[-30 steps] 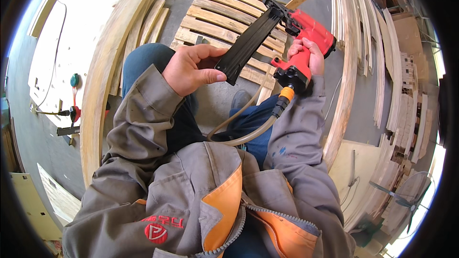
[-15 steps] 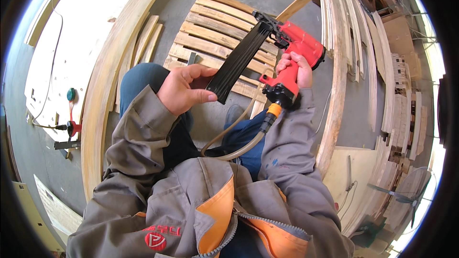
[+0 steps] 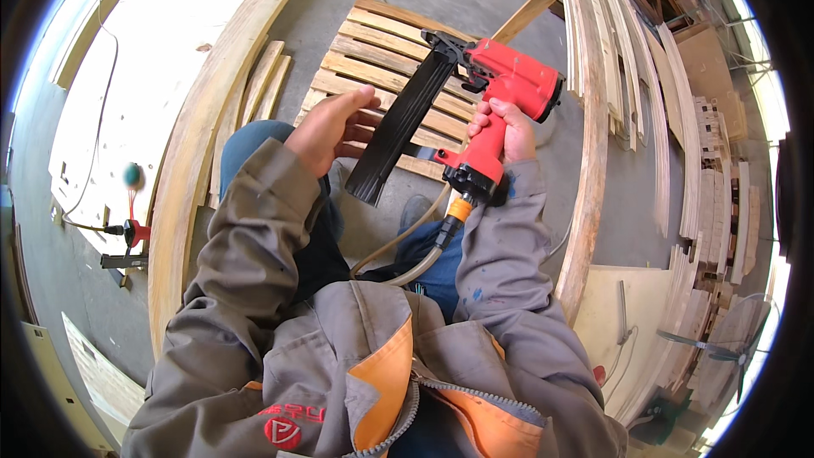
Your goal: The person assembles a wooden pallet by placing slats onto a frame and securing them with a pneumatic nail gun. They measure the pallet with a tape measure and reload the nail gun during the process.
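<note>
A red and black pneumatic staple gun (image 3: 485,140) is held up over my lap, its head pointing away from me. My right hand (image 3: 509,129) wraps round its red grip. The long black magazine (image 3: 398,131) slants down toward my left hand, its lower end standing free. My left hand (image 3: 332,129) is just left of the magazine, fingers stretched and apart, with nothing visible in it. Some of its fingertips reach close to the magazine's edge; I cannot tell whether they touch. An air hose (image 3: 421,265) runs from the orange-ringed coupling (image 3: 459,209) under the grip across my lap.
A slatted wooden pallet (image 3: 373,55) lies beyond my hands. Long timbers stand on both sides, a thick board (image 3: 222,59) left and a beam (image 3: 591,144) right. A second red tool (image 3: 134,232) sits at far left. Stacked lumber (image 3: 704,178) fills the right.
My left hand has let go of the magazine's lower end and moved slightly up, its fingers opening. The staple gun has shifted a little left and toward me, still in my right hand.
</note>
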